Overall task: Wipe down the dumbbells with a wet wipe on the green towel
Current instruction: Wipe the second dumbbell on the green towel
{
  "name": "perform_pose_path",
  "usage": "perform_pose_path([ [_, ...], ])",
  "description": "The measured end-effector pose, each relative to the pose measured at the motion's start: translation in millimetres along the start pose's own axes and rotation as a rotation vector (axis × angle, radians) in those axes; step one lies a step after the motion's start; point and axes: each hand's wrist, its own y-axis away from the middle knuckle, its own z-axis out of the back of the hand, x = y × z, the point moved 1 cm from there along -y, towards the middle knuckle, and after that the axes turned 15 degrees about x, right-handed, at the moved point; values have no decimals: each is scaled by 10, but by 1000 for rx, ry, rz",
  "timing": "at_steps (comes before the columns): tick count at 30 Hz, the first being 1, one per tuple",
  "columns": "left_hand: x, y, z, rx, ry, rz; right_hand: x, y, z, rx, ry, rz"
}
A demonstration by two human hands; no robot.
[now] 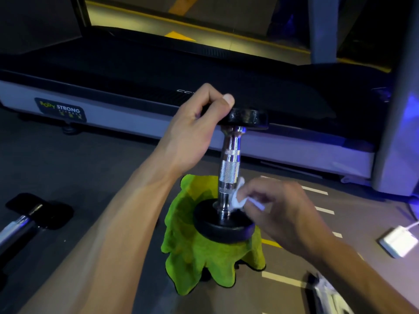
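Note:
A dumbbell (229,168) with a chrome knurled handle and black end plates stands upright on a crumpled green towel (199,252). My left hand (195,128) grips the rim of its top plate, thumb on top. My right hand (283,214) pinches a white wet wipe (238,198) and presses it against the lower part of the chrome handle, just above the bottom plate. A second dumbbell (29,216) lies on the floor at the far left, partly cut off by the frame edge.
A treadmill (136,87) with a black deck and grey side rail runs across the back. A white box with a cable (399,241) lies on the floor at right. A shiny packet (326,293) sits at bottom right.

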Motion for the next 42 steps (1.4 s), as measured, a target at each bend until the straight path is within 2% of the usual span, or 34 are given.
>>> perform_pose_path([
  [4,15,15,2,-7,-42,-20,110,47,96,140,-121,78],
  [7,26,1,-6,0,-49,-14,165,-26,40,118,-102,89],
  [11,26,-13,-56,19,-64,-12,160,-15,-137,-60,-12,60],
  [17,-14,-20,-94,43,-72,-22,206,-341,169,-455,32,121],
  [19,-18,-10,-69,32,-62,-20,210,-302,101,-441,33,126],
  [22,-4,6,-33,29,-58,-11,216,-96,-101,-320,119,132],
  [24,-9,14,-43,35,-56,-13,201,-118,-70,-323,119,140],
  [28,-19,14,-78,23,-63,-16,199,-374,103,-509,-37,113],
  [32,-22,31,-55,13,-62,-7,199,-243,-75,-501,-81,55],
  [34,-18,35,-48,6,-67,6,139,-201,-101,-514,-294,-37],
  [37,-15,46,-54,6,-55,-4,116,-326,-16,-595,-851,-205],
  [39,-27,59,-70,15,-46,0,146,-412,23,-607,-970,-232],
  [42,-45,79,-88,7,-51,5,245,-441,17,-636,-972,-196],
])
